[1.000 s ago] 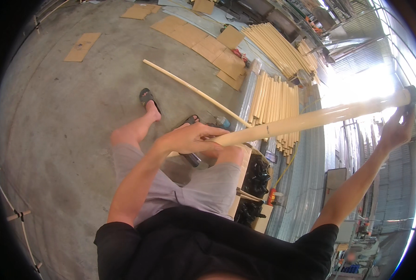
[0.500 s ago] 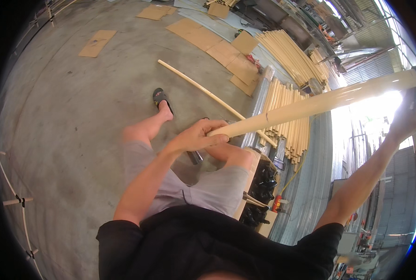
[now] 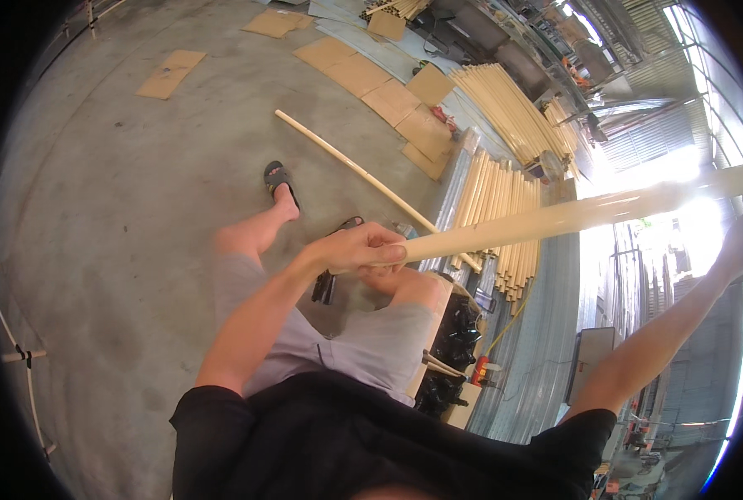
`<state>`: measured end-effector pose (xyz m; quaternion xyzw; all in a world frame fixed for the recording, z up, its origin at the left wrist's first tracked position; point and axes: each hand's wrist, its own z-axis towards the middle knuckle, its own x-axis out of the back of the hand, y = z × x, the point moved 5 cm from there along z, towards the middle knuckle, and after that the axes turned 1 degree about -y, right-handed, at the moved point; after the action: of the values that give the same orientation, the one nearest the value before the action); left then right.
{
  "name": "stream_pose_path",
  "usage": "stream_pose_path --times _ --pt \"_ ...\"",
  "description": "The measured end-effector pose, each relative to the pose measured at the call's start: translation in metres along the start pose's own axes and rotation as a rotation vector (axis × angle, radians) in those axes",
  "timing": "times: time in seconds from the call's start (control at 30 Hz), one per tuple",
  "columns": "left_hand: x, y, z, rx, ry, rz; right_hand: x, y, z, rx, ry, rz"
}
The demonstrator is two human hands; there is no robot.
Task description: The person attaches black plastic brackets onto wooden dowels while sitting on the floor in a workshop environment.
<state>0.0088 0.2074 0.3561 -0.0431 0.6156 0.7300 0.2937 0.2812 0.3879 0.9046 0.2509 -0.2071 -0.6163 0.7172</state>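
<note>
A long cream-coloured tube lies slantwise in front of me, its far right end raised. My left hand is closed around its near end, thumb and fingers wrapped over it. My right hand is close to the tube's other end at the right rim of the picture. Glare and the picture's edge hide its fingers, and a dark piece shows there too. A dark, shiny object is partly visible below my left hand, its kind unclear.
Another cream tube lies on the concrete floor. Stacks of similar tubes rest to the right, beside long metal profiles. A box with black plastic-wrapped parts stands by my right leg. Cardboard sheets cover floor farther off.
The right end of the tube has dropped, and my right hand has moved down with it. The dark cap seen on that end is now mostly out of sight. My left hand keeps its grip.
</note>
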Motion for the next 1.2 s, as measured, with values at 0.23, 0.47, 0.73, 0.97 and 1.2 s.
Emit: stream_pose_path --times 0.23,0.47,0.73,0.97,1.2 --pt "0.009 0.005 -0.006 0.024 0.002 -0.019 0.014 -0.040 -0.062 -0.397 -0.137 0.683" --pt "0.022 0.019 -0.016 -0.048 0.031 0.070 0.027 -0.083 -0.087 -0.514 -0.136 0.894" --pt "0.025 0.025 -0.015 -0.117 0.033 0.082 0.039 -0.120 -0.089 -0.349 -0.258 0.860" --pt "0.035 0.037 -0.030 -0.158 0.101 0.052 0.059 -0.201 -0.098 -0.196 -0.255 0.973" --pt "0.031 0.076 -0.030 -0.239 0.122 0.132 0.099 -0.269 -0.100 0.085 -0.272 1.232"
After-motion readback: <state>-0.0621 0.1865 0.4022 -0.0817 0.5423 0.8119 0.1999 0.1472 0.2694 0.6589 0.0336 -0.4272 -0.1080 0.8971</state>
